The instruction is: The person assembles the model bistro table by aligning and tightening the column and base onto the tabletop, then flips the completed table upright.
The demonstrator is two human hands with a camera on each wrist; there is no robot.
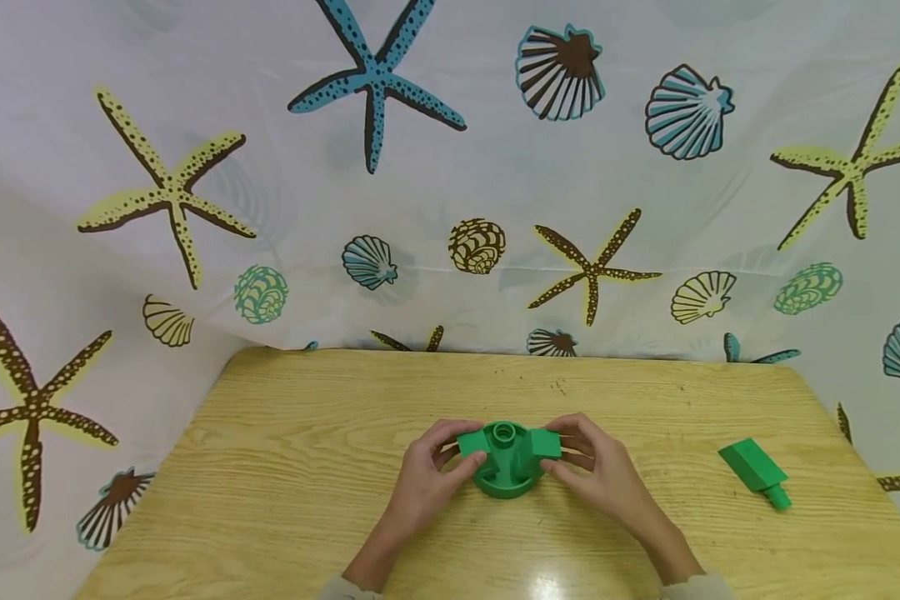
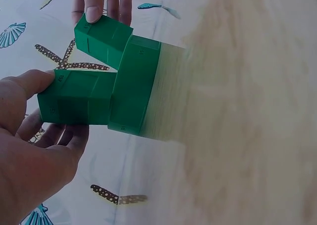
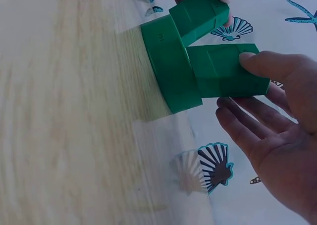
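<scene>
While unreadably embossed, green hub, each hand's grip, left, right, pinching 1 block.

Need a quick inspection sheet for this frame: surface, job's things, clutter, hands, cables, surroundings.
Surface: light wooden table, some glare at the near edge.
Job's things: green plastic round hub with a central tube, resting on the table, with a green rectangular block on its left and another on its right.
Clutter: a loose green block with a round peg lies on the table to the right.
Hands: left hand pinches the left block; right hand pinches the right block.
Cables: nothing seen.
Surroundings: white curtain with starfish and shell print behind the table.
</scene>
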